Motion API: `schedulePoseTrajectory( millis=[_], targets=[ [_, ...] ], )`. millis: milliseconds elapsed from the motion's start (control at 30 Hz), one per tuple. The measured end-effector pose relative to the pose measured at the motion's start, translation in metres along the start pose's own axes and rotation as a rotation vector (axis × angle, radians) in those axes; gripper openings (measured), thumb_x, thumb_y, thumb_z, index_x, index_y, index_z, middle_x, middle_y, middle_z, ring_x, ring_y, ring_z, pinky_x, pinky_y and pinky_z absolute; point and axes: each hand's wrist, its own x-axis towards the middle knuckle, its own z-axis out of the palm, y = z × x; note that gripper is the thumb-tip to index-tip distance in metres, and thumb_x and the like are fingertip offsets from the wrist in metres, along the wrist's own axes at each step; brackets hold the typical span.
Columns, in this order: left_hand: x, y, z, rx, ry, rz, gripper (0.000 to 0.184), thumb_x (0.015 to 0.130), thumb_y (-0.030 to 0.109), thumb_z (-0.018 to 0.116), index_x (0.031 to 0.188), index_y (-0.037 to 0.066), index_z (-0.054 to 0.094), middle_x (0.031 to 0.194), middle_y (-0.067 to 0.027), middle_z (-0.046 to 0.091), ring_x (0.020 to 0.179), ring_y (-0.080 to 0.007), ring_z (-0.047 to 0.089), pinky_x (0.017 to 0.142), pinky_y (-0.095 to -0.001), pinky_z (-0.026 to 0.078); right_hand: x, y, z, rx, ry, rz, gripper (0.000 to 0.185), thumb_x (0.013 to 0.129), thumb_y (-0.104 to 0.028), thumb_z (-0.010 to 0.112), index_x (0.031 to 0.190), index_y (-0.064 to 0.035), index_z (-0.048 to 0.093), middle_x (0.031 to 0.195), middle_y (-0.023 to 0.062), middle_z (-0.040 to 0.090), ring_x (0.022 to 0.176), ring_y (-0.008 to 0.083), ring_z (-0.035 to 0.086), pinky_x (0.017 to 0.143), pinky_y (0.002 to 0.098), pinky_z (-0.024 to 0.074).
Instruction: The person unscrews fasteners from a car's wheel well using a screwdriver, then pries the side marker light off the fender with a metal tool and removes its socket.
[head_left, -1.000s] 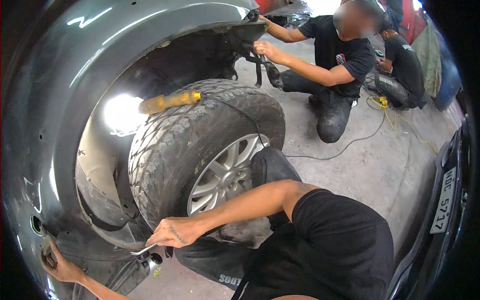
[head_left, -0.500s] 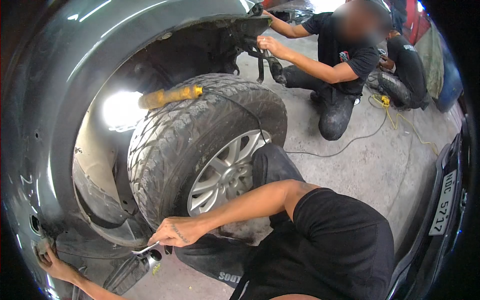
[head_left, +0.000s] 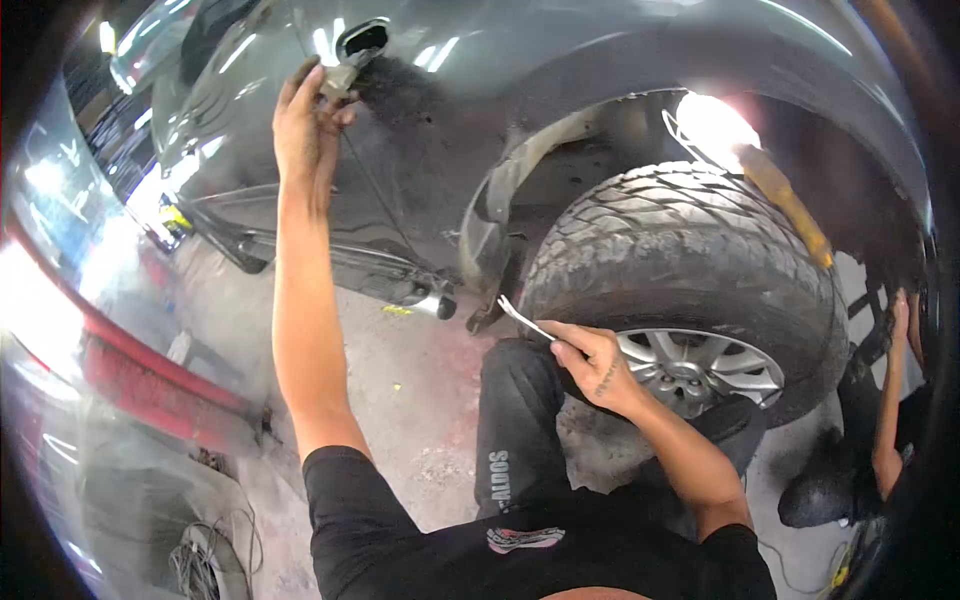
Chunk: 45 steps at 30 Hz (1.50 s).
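Note:
My left hand (head_left: 308,135) is raised against the grey car panel, its fingers closed around a small pale piece (head_left: 340,82) whose kind I cannot make out. Just above that piece is a dark oval opening (head_left: 364,40) in the panel. A thin dark line runs down the panel below the hand. My right hand (head_left: 598,368) grips a slim, light-coloured forked pry tool (head_left: 522,320), its split tip pointing up and left. Behind the tool stands the tyre (head_left: 640,250) with its silver wheel rim (head_left: 690,365), and a loose-edged wheel arch liner (head_left: 487,225) hangs beside it.
A lit work lamp (head_left: 785,200) with a yellow handle rests on the tyre. The sill (head_left: 340,270) runs left from the wheel. At right, another person's forearm (head_left: 888,400) reaches up. A red structure (head_left: 160,385) stands at left, near coiled cable (head_left: 205,555) on the floor.
My view has swung left, so the wheel now lies further right. The forked tool is now away from the sill end. My left hand is still at the panel, by the opening.

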Motion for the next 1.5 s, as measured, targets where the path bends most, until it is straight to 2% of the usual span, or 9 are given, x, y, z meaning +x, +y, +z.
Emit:
schedulePoseTrajectory(
  millis=[433,600,700,833,1033,1133,1200,1433,1500],
  targets=[
    [0.008,0.004,-0.005,-0.097,0.071,-0.183,0.043,0.101,0.016,0.061,0.140,-0.002,0.054,0.119,-0.0255,0.062,0.084,-0.0255,0.066,0.061,-0.0268,0.051,0.159,-0.087,0.033,0.071,0.277,-0.417,0.037,0.100,-0.003,0.053,0.135,0.0046,0.060,0.074,0.0150,0.058,0.064,0.0186,0.056,0.065,0.0333,0.0485],
    [0.010,0.006,-0.004,-0.090,0.095,-0.240,0.041,0.101,0.018,0.060,0.136,-0.004,0.054,0.112,-0.0212,0.065,0.081,-0.0255,0.066,0.059,-0.0288,0.050,0.218,-0.105,0.053,0.134,0.362,-0.454,0.031,0.099,0.000,0.053,0.129,0.0012,0.062,0.083,0.0280,0.065,0.074,0.0405,0.067,0.070,0.0452,0.0525],
    [0.010,0.005,-0.007,-0.099,0.048,-0.219,0.042,0.101,0.019,0.060,0.137,-0.004,0.054,0.110,-0.0202,0.066,0.082,-0.0243,0.066,0.059,-0.0282,0.050,0.229,-0.107,0.056,0.135,0.295,-0.383,0.035,0.101,-0.003,0.053,0.135,-0.0002,0.061,0.071,0.0168,0.058,0.065,0.0218,0.058,0.068,0.0361,0.0495],
    [0.012,0.010,-0.008,-0.106,0.041,-0.262,0.041,0.101,0.018,0.061,0.137,-0.002,0.057,0.116,-0.0207,0.065,0.087,-0.0233,0.064,0.064,-0.0267,0.050,0.237,-0.091,0.061,0.035,0.328,-0.500,0.034,0.101,-0.003,0.054,0.134,-0.0004,0.062,0.074,0.0206,0.061,0.067,0.0277,0.062,0.070,0.0387,0.0504],
    [-0.013,0.023,0.020,0.281,0.094,-0.027,0.044,0.105,0.018,0.058,0.141,-0.006,0.053,0.123,-0.0216,0.065,0.105,-0.0286,0.069,0.075,-0.0349,0.061,0.221,-0.095,0.048,0.103,0.325,-0.397,0.035,0.101,-0.003,0.052,0.134,0.0006,0.061,0.075,0.0212,0.061,0.065,0.0261,0.062,0.069,0.0381,0.0503],
    [-0.020,0.014,0.019,0.322,-0.035,0.125,0.051,0.102,0.013,0.063,0.146,-0.008,0.048,0.125,-0.0216,0.065,0.111,-0.0282,0.068,0.080,-0.0390,0.063,0.215,-0.094,0.039,0.162,0.310,-0.363,0.033,0.098,0.002,0.051,0.130,0.0005,0.061,0.088,0.0269,0.068,0.079,0.0439,0.068,0.072,0.0474,0.0521],
    [-0.023,0.005,0.017,0.612,-0.135,0.396,0.058,0.098,0.009,0.069,0.148,-0.008,0.046,0.126,-0.0230,0.065,0.102,-0.0253,0.071,0.080,-0.0381,0.064,0.214,-0.088,0.036,0.151,0.285,-0.396,0.035,0.102,-0.005,0.051,0.136,0.0007,0.060,0.071,0.0110,0.059,0.062,0.0143,0.054,0.066,0.0342,0.0493],
    [0.003,0.011,0.003,0.716,-0.105,0.370,0.047,0.102,0.013,0.066,0.142,-0.007,0.053,0.106,-0.0138,0.072,0.073,-0.0136,0.066,0.060,-0.0287,0.056,0.210,-0.091,0.028,0.229,0.252,-0.356,0.036,0.102,-0.004,0.051,0.137,0.0009,0.060,0.071,0.0104,0.059,0.062,0.0138,0.054,0.065,0.0326,0.0486],
    [0.006,0.014,0.003,0.733,-0.102,0.357,0.044,0.102,0.013,0.064,0.140,-0.007,0.054,0.109,-0.0143,0.071,0.068,-0.0118,0.062,0.057,-0.0265,0.052,0.208,-0.090,0.029,0.181,0.260,-0.394,0.032,0.100,0.000,0.053,0.131,0.0052,0.060,0.094,0.0273,0.069,0.076,0.0389,0.069,0.072,0.0432,0.0531]
  ],
)
